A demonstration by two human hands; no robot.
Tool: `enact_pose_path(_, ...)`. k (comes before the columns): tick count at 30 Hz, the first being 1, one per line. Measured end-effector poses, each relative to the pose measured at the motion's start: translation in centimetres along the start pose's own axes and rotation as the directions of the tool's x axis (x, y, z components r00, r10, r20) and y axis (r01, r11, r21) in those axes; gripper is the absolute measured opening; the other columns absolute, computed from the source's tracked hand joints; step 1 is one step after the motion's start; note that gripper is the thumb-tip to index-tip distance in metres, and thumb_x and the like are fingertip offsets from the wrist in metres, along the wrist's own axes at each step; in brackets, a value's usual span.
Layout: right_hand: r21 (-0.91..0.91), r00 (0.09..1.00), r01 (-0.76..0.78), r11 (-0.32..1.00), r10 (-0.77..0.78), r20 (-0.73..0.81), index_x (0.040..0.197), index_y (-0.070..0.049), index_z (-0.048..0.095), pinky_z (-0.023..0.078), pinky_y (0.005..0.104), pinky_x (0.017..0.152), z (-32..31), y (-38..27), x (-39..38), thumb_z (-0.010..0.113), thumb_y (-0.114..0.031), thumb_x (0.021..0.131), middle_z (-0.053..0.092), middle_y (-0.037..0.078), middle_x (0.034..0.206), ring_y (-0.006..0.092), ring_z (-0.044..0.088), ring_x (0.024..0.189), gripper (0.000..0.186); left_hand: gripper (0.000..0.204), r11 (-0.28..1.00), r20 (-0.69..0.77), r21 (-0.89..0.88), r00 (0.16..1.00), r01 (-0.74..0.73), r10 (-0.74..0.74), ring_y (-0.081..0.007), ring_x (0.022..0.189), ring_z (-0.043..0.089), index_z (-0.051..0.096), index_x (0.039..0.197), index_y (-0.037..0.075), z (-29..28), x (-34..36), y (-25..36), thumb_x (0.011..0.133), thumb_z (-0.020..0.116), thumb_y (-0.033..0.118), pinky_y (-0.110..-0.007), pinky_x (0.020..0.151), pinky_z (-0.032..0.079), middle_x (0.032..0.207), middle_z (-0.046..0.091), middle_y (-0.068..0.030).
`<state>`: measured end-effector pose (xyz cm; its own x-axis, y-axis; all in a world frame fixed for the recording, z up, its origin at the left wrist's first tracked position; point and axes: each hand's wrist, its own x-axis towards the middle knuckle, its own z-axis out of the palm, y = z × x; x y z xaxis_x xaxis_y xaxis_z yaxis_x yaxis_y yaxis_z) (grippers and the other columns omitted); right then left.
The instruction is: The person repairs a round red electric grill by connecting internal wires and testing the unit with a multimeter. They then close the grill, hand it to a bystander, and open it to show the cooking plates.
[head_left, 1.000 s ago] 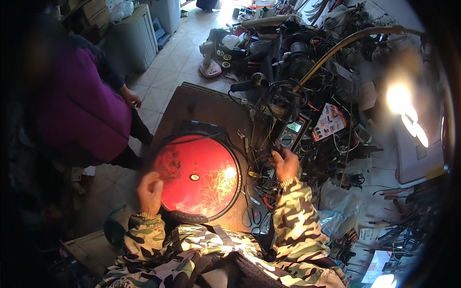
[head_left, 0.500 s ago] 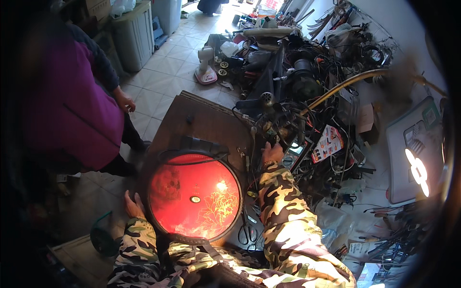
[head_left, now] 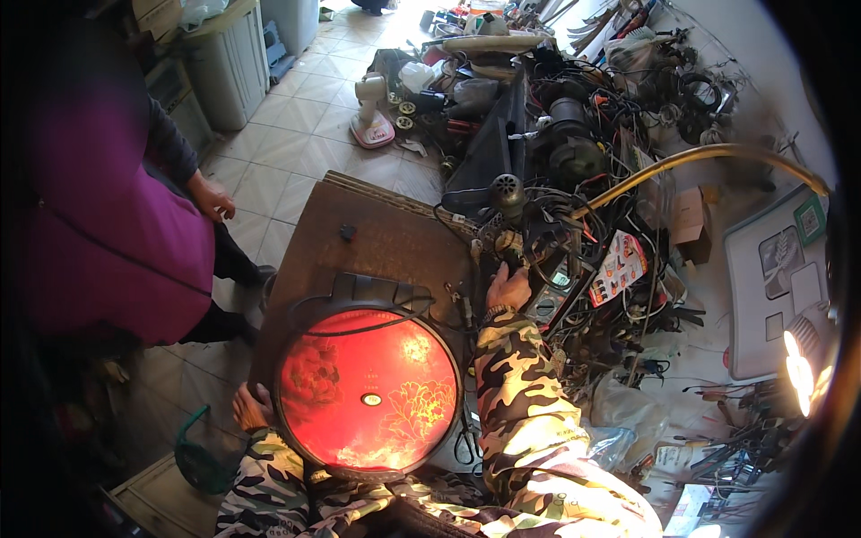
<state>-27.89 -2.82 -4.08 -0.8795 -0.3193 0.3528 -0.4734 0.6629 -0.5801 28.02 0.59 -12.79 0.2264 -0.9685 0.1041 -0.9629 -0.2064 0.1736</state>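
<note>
A round red appliance [head_left: 354, 394] with a flower pattern, a dark rim and a black handle block [head_left: 377, 291] lies on the brown bench [head_left: 395, 224], close to my body. A black cord loops over its far side. My left hand [head_left: 251, 406] is at its left rim, fingers apart and partly in shadow; I cannot tell whether they press on it. My right hand [head_left: 509, 290] reaches to the bench's right edge, its fingers bent into a jumble of small parts beside a dark metal fixture [head_left: 507, 193]. What those fingers pinch is hidden.
Black-handled scissors [head_left: 466, 444] lie right of the appliance. A heap of motors and cables [head_left: 574, 152] fills the right side, with a yellow bent tube [head_left: 682, 160] above it. At left stands a person in a purple top [head_left: 117, 215]. A lit lamp [head_left: 798, 377] glows at right.
The view has shifted slightly, so the appliance appears lower. My right hand reaches farther in among the parts, and my left hand sits closer against the rim. The person's arm has moved slightly.
</note>
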Motion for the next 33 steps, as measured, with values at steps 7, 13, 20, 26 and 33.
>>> enact_pose_path(7, -0.386, 0.997, 0.076, 0.92, -0.058, 0.059, 0.08, 0.001, 0.061, 0.057, 0.0535, 0.06, 0.9, -0.7, 0.8, 0.075, -0.038, 0.093, 0.069, 0.029, 0.074, 0.0452, 0.072, 0.072, 0.044, 0.043, 1.0, -0.053, -0.005, 0.999, -0.005, 0.005, -0.0389, 0.111, 0.062, 0.06, 0.124, 0.011, -0.2, -0.1, 0.3, 0.102, 0.05, 0.046, -0.053, 0.09, 0.047, 0.116, 0.067, -0.0136)
enact_pose_path(13, -0.093, 0.988, 0.098, 0.991, -0.085, 0.133, 0.075, 0.005, 0.062, 0.058, 0.0476, 0.053, 2.9, 3.3, 2.4, 0.072, -0.032, 0.098, 0.067, 0.02, 0.058, 0.0326, 0.071, 0.052, 0.045, 0.043, 1.0, -0.077, 0.03, 0.997, -0.001, 0.003, -0.0392, 0.106, 0.063, 0.062, 0.121, 0.01, -0.3, -0.2, 0.9, 0.102, 0.048, 0.046, -0.053, 0.085, 0.048, 0.111, 0.068, -0.0137)
enact_pose_path(20, -0.14, 0.985, -0.105, 0.985, 0.122, 0.119, 0.072, 0.006, 0.06, 0.058, 0.0387, 0.05, 2.7, 2.1, 3.3, 0.07, -0.028, 0.098, 0.069, 0.017, 0.06, 0.0273, 0.072, 0.052, 0.044, 0.042, 0.999, -0.191, -0.001, 0.981, -0.044, 0.043, -0.0382, 0.102, 0.065, 0.065, 0.117, 0.012, 0.5, -0.1, 1.7, 0.1, 0.051, 0.048, -0.054, 0.082, 0.049, 0.108, 0.069, -0.0115)
enact_pose_path(26, 0.15, 0.936, -0.224, 0.963, 0.17, 0.308, 0.079, 0.009, 0.061, 0.055, 0.0397, 0.041, 3.4, 2.3, 4.2, 0.073, -0.02, 0.096, 0.07, 0.02, 0.065, 0.0299, 0.071, 0.049, 0.035, 0.044, 0.999, -0.177, 0.047, 0.984, -0.002, 0.011, -0.036, 0.106, 0.065, 0.067, 0.119, 0.016, 1.7, -0.8, -0.9, 0.094, 0.058, 0.05, -0.054, 0.085, 0.05, 0.111, 0.071, -0.0101)
enact_pose_path(33, 0.323, 0.839, -0.258, 0.91, 0.045, 0.543, 0.112, 0.012, 0.067, 0.054, 0.0344, 0.048, -7.5, -2.0, 1.2, 0.07, -0.024, 0.097, 0.073, 0.016, 0.079, 0.0227, 0.071, 0.058, 0.039, 0.045, 1.0, -0.084, -0.017, 0.996, 0.023, -0.025, -0.0392, 0.108, 0.065, 0.065, 0.121, 0.013, 0.1, 0.3, 0.5, 0.093, 0.061, 0.048, -0.056, 0.09, 0.049, 0.113, 0.071, -0.0129)
